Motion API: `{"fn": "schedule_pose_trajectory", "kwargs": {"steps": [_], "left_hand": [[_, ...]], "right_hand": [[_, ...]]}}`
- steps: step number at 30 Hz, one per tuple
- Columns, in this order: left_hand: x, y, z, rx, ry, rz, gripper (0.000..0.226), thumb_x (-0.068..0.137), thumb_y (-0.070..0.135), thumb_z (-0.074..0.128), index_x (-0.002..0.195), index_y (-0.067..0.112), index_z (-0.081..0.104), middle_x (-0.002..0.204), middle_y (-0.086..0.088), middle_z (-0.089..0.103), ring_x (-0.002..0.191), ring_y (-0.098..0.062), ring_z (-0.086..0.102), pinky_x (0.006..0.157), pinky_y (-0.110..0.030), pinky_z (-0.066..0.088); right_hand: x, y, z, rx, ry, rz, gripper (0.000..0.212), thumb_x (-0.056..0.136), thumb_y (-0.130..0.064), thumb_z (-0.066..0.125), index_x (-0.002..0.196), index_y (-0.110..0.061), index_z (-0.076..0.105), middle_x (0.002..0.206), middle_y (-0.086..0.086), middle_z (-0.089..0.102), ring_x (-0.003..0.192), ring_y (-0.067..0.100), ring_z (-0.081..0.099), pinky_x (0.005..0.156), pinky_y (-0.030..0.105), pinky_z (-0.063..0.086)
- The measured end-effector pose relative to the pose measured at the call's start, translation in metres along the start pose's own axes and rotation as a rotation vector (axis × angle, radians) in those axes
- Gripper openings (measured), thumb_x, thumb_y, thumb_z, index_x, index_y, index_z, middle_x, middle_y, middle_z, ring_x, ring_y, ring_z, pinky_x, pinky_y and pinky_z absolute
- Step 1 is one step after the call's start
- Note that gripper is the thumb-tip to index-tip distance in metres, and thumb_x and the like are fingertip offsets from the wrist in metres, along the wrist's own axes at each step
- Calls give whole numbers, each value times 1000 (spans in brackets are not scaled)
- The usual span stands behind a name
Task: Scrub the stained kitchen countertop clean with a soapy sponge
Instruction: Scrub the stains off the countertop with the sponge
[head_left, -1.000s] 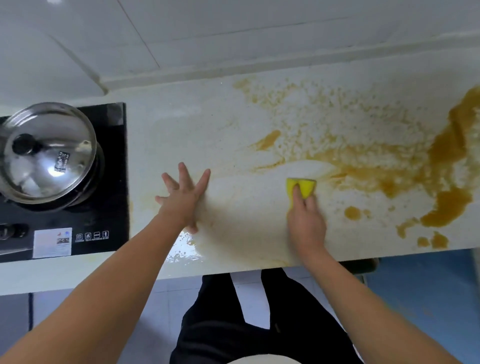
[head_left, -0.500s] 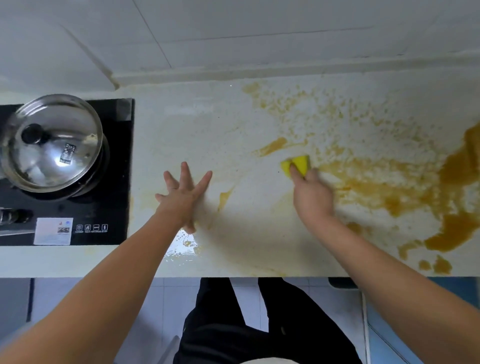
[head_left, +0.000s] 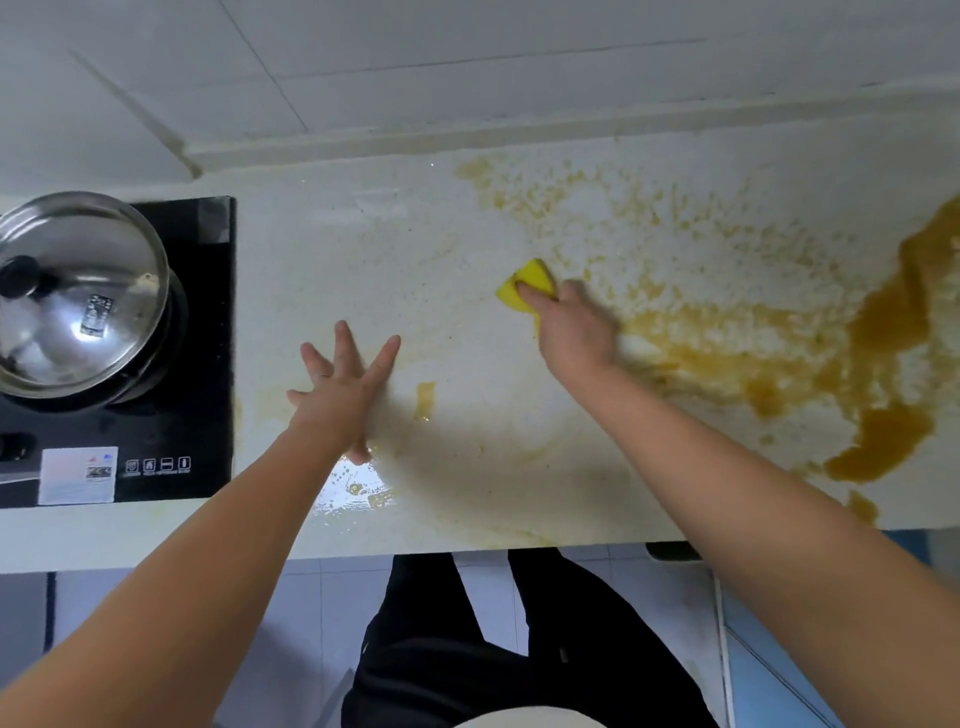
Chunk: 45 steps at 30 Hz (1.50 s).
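Observation:
A cream countertop (head_left: 332, 260) runs across the view. Brown-yellow stains (head_left: 737, 343) cover its right half, thickest in a dark pool (head_left: 883, 441) near the right edge. My right hand (head_left: 574, 327) presses a yellow sponge (head_left: 527, 283) flat on the counter at the left border of the stained patch. My left hand (head_left: 340, 392) lies flat on the counter with fingers spread, holding nothing, left of a small brown smear (head_left: 425, 397). A wet shiny patch (head_left: 353, 491) sits by the front edge under my left wrist.
A black cooktop (head_left: 202, 312) with a steel lidded pot (head_left: 78, 291) fills the counter's left end. White wall tiles (head_left: 467, 52) rise behind the counter. Below the front edge are my dark trousers (head_left: 441, 649) and a pale tiled floor.
My right hand has pushed the sponge away from me, toward the back wall and slightly left; the streak that lay near it is wiped away. My left hand has stayed planted.

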<state>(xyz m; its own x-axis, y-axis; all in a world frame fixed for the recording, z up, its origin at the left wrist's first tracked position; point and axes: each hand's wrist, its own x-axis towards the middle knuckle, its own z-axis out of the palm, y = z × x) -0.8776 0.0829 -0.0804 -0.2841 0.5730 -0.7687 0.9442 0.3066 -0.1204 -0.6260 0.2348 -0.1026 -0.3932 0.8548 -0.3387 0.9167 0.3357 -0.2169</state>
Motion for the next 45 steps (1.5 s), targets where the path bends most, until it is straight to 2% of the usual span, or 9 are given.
{"fn": "schedule_pose_trajectory", "kwargs": {"steps": [6,10,13,15,18,21,28,39,45], "left_hand": [[2,-2,-2,10,-3,-2,172,52,16,102,138,64,-38,146,-7,-59,147,-58,-24,99,-74,40],[3,-3,-4,18,-3,0,173,52,19,103,137,62,-41,146,-9,-59,147,-60,-23,100,-73,43],[3,-4,-4,14,0,8,173,52,19,102,137,62,-41,146,-9,-60,146,-60,-25,101,-74,42],[3,-4,-4,4,-3,5,173,52,18,102,137,62,-41,146,-9,-59,146,-60,-25,100,-73,42],[4,-4,-7,7,0,5,173,52,20,103,138,61,-42,146,-10,-59,146,-60,-23,100,-73,43],[3,-4,-8,-9,5,14,171,53,17,102,140,60,-39,147,-11,-57,146,-61,-23,101,-75,40],[7,-4,-13,-15,17,4,173,53,17,102,137,60,-43,148,-11,-56,146,-62,-21,100,-74,43],[16,-5,-19,-1,14,-1,175,49,21,104,140,57,-41,150,-14,-52,145,-64,-19,96,-75,44],[19,-5,-21,10,9,-6,174,51,22,103,138,56,-44,149,-14,-54,145,-64,-18,98,-73,44]], "right_hand": [[-39,-6,18,31,-24,174,63,96,-8,43,151,-38,38,129,16,45,96,37,63,77,39,49],[-78,-53,37,274,-235,-18,53,101,-13,37,148,-35,41,130,14,45,105,36,55,80,39,42],[-81,-83,36,308,-310,-122,29,99,-51,45,116,-30,55,106,5,59,97,31,58,79,38,45],[-56,-88,29,226,-217,-159,47,91,-69,46,99,-24,54,96,3,61,93,25,58,79,38,43],[-3,-72,11,194,-79,-61,42,100,-55,41,121,-23,59,111,10,59,98,28,55,78,34,36],[40,-29,-2,26,19,26,51,103,-23,41,151,-39,36,125,17,52,106,37,58,81,39,43],[4,-19,21,46,65,317,62,99,-14,44,157,-26,26,153,18,36,116,37,57,80,41,49],[56,-108,7,130,-106,-351,46,106,-19,34,151,-26,38,138,17,49,114,42,55,90,46,47],[128,-37,-24,33,83,186,53,106,-21,30,157,-26,21,152,19,38,117,40,57,90,42,46]]}}
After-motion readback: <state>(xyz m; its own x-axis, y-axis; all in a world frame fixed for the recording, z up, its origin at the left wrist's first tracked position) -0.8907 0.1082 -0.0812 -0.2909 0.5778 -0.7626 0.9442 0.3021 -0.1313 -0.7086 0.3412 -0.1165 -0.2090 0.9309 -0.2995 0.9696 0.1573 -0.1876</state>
